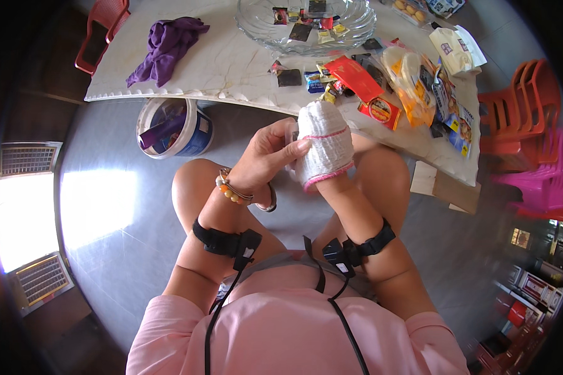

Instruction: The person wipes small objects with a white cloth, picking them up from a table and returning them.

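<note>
My left hand (pixel 270 150) is raised over my lap, its thumb and fingers closed and pressed against the left side of a white cloth (pixel 324 147) with pink edging. A clear, shiny edge shows between those fingers and the cloth, but what it belongs to is mostly hidden. The white cloth covers my right hand from the fingertips to the wrist like a mitt, so its fingers cannot be seen; only the right wrist (pixel 333 185) comes out below. Both hands meet just in front of the table's near edge.
On the marbled table (pixel 231 75) are a purple cloth (pixel 169 50), a glass bowl (pixel 263 39) of wrapped sweets, red packets (pixel 355 78), snack bags (pixel 410 84) and a tissue pack (pixel 453 50). A white bucket (pixel 197 134) stands below left, a cardboard box (pixel 444 186) below right, and red chairs (pixel 525 112) beyond.
</note>
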A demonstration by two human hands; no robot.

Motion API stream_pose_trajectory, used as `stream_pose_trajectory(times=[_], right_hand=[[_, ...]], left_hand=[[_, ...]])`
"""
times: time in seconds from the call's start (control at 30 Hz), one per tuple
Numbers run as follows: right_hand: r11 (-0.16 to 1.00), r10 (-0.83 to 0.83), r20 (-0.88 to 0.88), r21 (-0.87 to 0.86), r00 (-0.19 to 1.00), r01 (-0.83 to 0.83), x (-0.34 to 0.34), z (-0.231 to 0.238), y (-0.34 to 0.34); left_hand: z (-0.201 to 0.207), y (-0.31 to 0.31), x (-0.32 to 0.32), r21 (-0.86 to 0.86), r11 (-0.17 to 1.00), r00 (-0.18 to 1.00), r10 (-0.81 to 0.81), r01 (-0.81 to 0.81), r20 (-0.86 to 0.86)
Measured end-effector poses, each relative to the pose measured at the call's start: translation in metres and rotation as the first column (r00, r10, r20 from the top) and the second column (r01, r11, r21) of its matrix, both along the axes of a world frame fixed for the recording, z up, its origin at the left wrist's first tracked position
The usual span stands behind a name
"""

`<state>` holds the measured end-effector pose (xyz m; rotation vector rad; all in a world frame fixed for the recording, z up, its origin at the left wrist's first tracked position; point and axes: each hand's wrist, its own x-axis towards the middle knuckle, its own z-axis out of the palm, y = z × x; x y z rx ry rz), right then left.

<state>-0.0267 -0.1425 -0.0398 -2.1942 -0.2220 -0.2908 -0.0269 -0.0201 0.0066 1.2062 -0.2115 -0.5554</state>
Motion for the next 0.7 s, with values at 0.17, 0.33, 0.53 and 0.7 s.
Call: stream_pose_trajectory(times=[0.17, 0.33, 0.53, 0.7], right_hand=[[0.986, 0.029, -0.090, 0.165, 0.996, -0.014, 0.008, -0.003, -0.007], [0.965, -0.172, -0.118, 0.180, 0.978, 0.191, 0.011, 0.032, -0.005], [0.791, 0.175, -0.343, 0.607, 0.923, 0.075, 0.009, 0.050, -0.006], [0.684, 0.192, -0.147, 0.729, 0.970, -0.025, 0.002, 0.016, 0.011]], left_hand=[[-0.006, 0.003, 0.003, -0.050, 0.999, 1.000, 0.012, -0.013, -0.018], [-0.007, 0.010, 0.007, -0.149, 0.967, 0.970, 0.184, -0.207, -0.158], [-0.012, 0.021, 0.016, -0.365, 0.917, 0.979, 0.100, -0.159, -0.177], [-0.015, 0.004, 0.010, -0.138, 0.970, 0.972, 0.181, -0.202, -0.148]])
